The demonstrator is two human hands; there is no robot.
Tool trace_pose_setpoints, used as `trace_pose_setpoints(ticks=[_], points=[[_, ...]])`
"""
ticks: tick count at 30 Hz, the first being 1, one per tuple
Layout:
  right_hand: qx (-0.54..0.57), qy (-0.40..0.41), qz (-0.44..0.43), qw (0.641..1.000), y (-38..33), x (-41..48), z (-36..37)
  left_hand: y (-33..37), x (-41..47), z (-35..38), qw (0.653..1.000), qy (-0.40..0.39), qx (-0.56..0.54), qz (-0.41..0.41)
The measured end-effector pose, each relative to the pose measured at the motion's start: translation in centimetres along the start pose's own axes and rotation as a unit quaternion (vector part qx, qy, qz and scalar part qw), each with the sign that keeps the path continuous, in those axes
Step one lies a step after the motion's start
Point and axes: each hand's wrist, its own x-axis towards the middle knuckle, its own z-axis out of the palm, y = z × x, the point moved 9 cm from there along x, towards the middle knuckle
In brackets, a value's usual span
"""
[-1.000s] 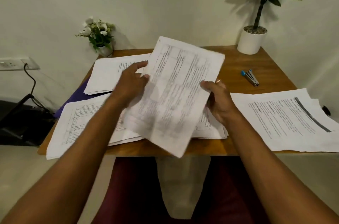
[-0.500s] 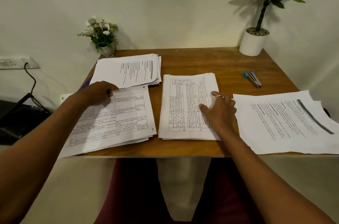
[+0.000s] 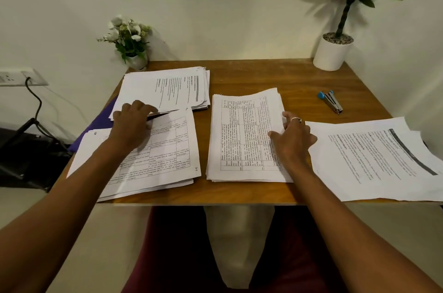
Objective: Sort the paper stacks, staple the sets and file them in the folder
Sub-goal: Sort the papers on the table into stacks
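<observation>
Four paper stacks lie on the wooden table (image 3: 263, 74). A text stack (image 3: 165, 88) is at the far left, with a stack of tables (image 3: 172, 148) in front of it. A second stack of tables (image 3: 244, 136) is in the middle, and a text stack (image 3: 374, 160) hangs over the right edge. My left hand (image 3: 131, 122) curls over the far edge of the front-left stack and lifts its top sheets slightly. My right hand (image 3: 292, 139) grips the right edge of the middle stack, thumb on top. A purple folder (image 3: 100, 122) shows under the left stacks. A blue-ended stapler (image 3: 330, 102) lies at the back right.
A small flower pot (image 3: 130, 38) stands at the table's back left corner and a white potted plant (image 3: 333, 52) at the back right. A wall socket with a black cable (image 3: 14, 76) and a dark object (image 3: 24, 148) are to the left of the table.
The sheaf that both hands held in the air now lies as the middle stack. My left hand moved to the front-left stack and raised its far edge. My right hand shifted to the middle stack's right edge.
</observation>
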Motion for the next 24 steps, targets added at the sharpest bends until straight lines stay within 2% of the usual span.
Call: trace_pose_setpoints(ticks=[3,7,11,14,17,20,24], points=[[0.038,0.012,-0.022,0.999,-0.6,-0.2,-0.8,1.5,-0.4,-1.2,0.998,0.047,-0.034,0.006],[0.184,-0.078,-0.023,0.980,-2.2,-0.8,-1.2,4.2,-0.5,-1.9,0.979,0.076,-0.191,0.008],[0.268,-0.085,-0.009,0.960,-3.1,-0.8,-2.2,8.5,-0.7,-1.1,0.949,0.021,-0.313,-0.008],[0.351,-0.093,0.024,0.931,-2.8,-0.6,-2.1,11.5,-1.1,-0.4,0.927,-0.035,-0.373,-0.018],[0.411,-0.118,0.023,0.904,-3.2,-0.6,-2.2,13.8,-0.8,-0.6,0.895,-0.045,-0.443,-0.028],[0.443,-0.153,0.018,0.883,-3.6,-0.8,-2.4,14.6,-0.5,-0.8,0.850,-0.052,-0.519,-0.077],[0.543,-0.168,0.015,0.823,-4.1,-1.1,-2.5,13.9,0.0,-1.2,0.795,-0.082,-0.587,-0.127]])
